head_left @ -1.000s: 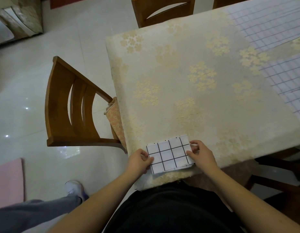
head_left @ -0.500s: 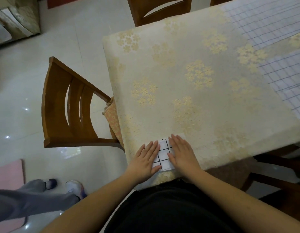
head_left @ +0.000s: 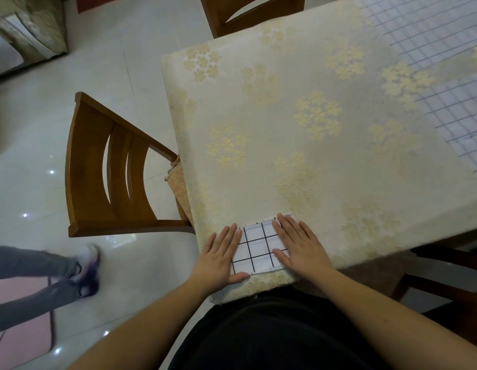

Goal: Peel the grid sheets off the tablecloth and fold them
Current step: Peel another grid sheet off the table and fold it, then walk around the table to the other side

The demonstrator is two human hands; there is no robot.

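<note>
**A:** Item one, progress?

**B:** One folded grid sheet (head_left: pixel 260 247), a small packet, lying on the tablecloth (head_left: pixel 272 134) at the tabletop's near edge, right in front of me. I judge its folding all but done; it looks to be at the flattening stage. Left to do: more grid sheets (head_left: pixel 429 30) lie flat on the tablecloth at the far right corner, and another (head_left: pixel 461 108) beside the right edge, both unpeeled.

**A:** Item two, grip?

**B:** My left hand (head_left: pixel 222 256): fingers straight and together, palm down, pressing the packet's left side, thumb along its near edge. My right hand (head_left: pixel 298 245): fingers spread flat, pressing its right side. Neither hand pinches anything; both bear down.

**A:** Sundries?

**B:** Wooden chair (head_left: pixel 111 177) left of the tabletop.
</note>
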